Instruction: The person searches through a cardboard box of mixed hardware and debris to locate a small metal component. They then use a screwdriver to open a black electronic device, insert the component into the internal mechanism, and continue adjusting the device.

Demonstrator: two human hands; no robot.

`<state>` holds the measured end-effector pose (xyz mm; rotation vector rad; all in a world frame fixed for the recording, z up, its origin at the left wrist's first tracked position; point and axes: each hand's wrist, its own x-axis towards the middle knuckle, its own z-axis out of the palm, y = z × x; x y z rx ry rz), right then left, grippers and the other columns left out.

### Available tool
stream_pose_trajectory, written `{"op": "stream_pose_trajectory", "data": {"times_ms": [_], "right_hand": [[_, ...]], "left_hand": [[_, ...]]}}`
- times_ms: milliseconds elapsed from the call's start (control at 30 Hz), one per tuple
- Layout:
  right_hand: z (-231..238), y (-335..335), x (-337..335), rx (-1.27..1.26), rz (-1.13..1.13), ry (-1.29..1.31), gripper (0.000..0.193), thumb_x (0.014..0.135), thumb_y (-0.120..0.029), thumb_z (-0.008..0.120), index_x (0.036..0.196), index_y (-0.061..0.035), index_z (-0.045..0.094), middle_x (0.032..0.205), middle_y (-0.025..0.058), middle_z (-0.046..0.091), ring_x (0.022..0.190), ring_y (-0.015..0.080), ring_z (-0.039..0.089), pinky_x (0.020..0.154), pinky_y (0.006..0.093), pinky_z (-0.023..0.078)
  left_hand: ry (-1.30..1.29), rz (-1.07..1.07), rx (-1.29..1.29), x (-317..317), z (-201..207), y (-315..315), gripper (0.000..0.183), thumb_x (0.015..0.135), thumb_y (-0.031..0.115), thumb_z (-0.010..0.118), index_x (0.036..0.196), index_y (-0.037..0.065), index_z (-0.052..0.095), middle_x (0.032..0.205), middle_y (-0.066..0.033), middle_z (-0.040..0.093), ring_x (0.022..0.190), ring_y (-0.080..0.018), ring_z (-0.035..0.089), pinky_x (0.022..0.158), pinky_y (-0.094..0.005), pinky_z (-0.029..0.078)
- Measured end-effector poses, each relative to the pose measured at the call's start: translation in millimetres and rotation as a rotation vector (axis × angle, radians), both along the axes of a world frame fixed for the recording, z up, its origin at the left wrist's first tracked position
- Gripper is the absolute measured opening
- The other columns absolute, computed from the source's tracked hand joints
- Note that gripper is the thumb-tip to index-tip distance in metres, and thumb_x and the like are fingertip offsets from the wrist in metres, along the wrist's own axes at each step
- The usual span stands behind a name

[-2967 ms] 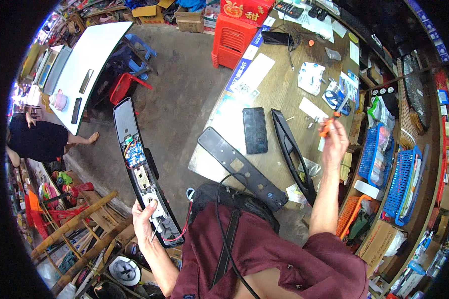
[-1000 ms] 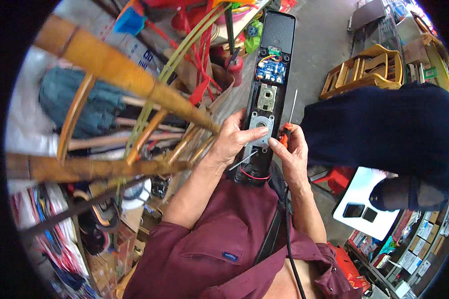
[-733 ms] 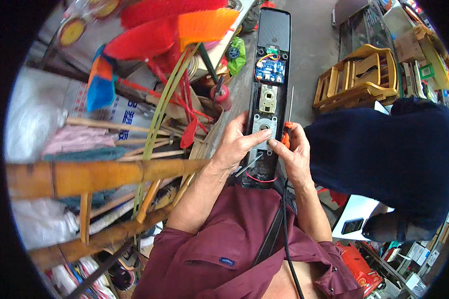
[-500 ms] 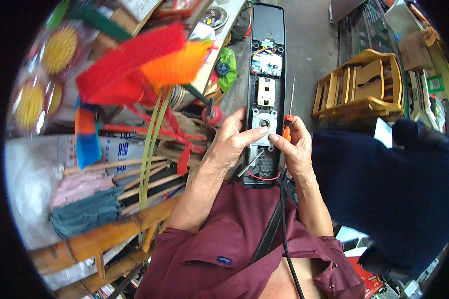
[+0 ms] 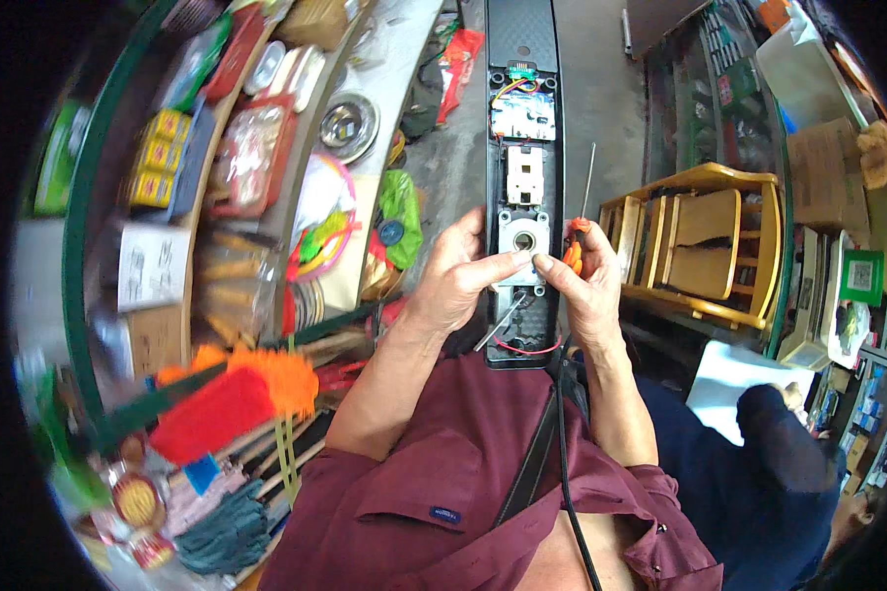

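A long black door-lock housing (image 5: 523, 28) stretches away from my body, its inner side up. My left hand (image 5: 450, 281) grips its left edge, with the thumb on a square metal plate (image 5: 511, 226) that has a round hole. My right hand (image 5: 591, 291) is at the right edge, thumb tip against the same plate near the other thumb. The fingers of that hand are closed on a screwdriver (image 5: 576, 251) with an orange handle, its thin shaft pointing away. Farther up sit a cream-coloured module (image 5: 525, 177) and a circuit board (image 5: 522, 120). Below the plate, a metal rod (image 5: 499, 326) slants out beside a red wire (image 5: 524, 348).
Green-framed shelves (image 5: 84, 286) with packed goods stand at the left, above a red and orange broom head (image 5: 232, 404). On the right are a folded wooden chair (image 5: 705, 241) and a person in dark clothing (image 5: 759, 492). A black cable (image 5: 565, 463) runs down my front.
The view has turned, bringing more left shelving in and shifting the broom heads lower. Both hands keep nearly the same hold on the housing. The person in dark clothing appears lower at the right.
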<state>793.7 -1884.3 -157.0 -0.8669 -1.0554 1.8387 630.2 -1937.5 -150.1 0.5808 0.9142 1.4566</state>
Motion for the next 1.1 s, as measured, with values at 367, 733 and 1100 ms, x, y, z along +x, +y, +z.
{"op": "stream_pose_trajectory", "data": {"times_ms": [367,733,1100], "right_hand": [[-9,295,-13,0.076,-0.086,-0.093,0.038,0.084,-0.004,0.077,0.117,-0.0028,0.057,0.103,0.0031,0.065,0.092,0.0089,0.062,0.085,0.0257,0.051],[-12,556,-69,-0.039,-0.176,-0.055,0.036,0.082,-0.003,0.08,0.11,-0.004,0.057,0.087,-0.0058,0.052,0.074,0.002,0.047,0.066,0.0174,0.04],[24,849,-113,0.058,-0.008,-0.168,0.03,0.082,-0.005,0.081,0.103,-0.0067,0.059,0.081,-0.0072,0.051,0.068,0.0019,0.045,0.06,0.0179,0.038]], "left_hand": [[-0.086,-0.131,0.002,-26,-2,309,0.039,0.086,-0.003,0.066,0.124,-0.003,0.057,0.11,-0.0117,0.07,0.097,-0.0174,0.069,0.087,-0.0313,0.056],[0.016,-0.163,-0.07,-79,-10,582,0.041,0.085,-0.006,0.065,0.126,-0.004,0.057,0.114,-0.0132,0.07,0.1,-0.0189,0.069,0.09,-0.0337,0.056],[-0.077,-0.059,-0.008,-122,11,847,0.038,0.085,0.002,0.07,0.122,-0.002,0.063,0.111,-0.0096,0.072,0.099,-0.0171,0.068,0.092,-0.0326,0.052]]}}
